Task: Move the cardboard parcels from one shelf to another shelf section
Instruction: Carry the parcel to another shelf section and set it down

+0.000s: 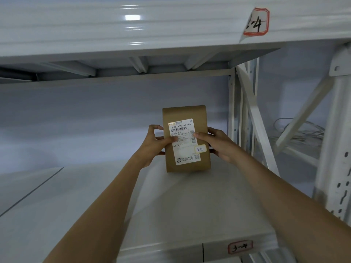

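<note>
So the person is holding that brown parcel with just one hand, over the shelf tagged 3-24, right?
Not quite. The head view shows both hands on the parcel: the left hand grips its left edge and the right hand its right edge. The rest holds: it is a brown parcel, over the shelf whose tag reads 3-24.

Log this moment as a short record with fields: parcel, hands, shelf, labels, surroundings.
parcel: one cardboard parcel, standing on end, white shipping label facing the camera
hands: left hand and right hand grip its two sides, thumbs on the front
shelf: white metal shelf; whether the parcel's lower edge rests on it cannot be told
labels: shelf tag reads 3-24; an upper tag is partly legible
surroundings: loose cables behind the right frame
</note>
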The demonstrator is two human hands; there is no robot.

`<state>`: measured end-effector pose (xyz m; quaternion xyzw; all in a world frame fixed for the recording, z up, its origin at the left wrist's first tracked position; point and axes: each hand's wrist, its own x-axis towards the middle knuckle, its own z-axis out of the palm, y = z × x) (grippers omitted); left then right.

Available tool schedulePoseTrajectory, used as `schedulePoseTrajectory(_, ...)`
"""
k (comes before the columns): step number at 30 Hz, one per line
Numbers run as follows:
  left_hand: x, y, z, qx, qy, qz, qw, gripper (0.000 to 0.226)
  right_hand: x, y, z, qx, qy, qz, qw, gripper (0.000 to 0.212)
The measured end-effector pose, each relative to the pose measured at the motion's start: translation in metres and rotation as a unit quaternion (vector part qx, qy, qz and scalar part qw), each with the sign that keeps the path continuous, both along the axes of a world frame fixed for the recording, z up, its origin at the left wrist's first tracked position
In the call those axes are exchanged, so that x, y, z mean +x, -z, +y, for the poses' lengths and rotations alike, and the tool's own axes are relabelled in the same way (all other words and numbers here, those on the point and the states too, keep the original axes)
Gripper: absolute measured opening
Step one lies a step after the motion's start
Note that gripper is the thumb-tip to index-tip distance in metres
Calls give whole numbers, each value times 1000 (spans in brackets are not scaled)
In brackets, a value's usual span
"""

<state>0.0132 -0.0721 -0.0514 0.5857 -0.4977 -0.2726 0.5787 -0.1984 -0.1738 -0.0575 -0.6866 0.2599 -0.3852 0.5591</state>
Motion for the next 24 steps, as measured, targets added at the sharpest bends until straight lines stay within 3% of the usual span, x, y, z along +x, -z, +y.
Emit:
schedulePoseTrajectory(4,0,-6,12,-10,-17,3,1000,59,5,-7,9,-1,-3,-14,1000,30)
schedulePoseTrajectory(11,-1,-13,62,-25,-43,14,999,60,17,-16,50,-11,-9,-20,1000,17)
schedulePoseTrajectory(24,53,-19,251,-51,-61,10,997,54,77,-26,225,-36,-35,-19,999,41)
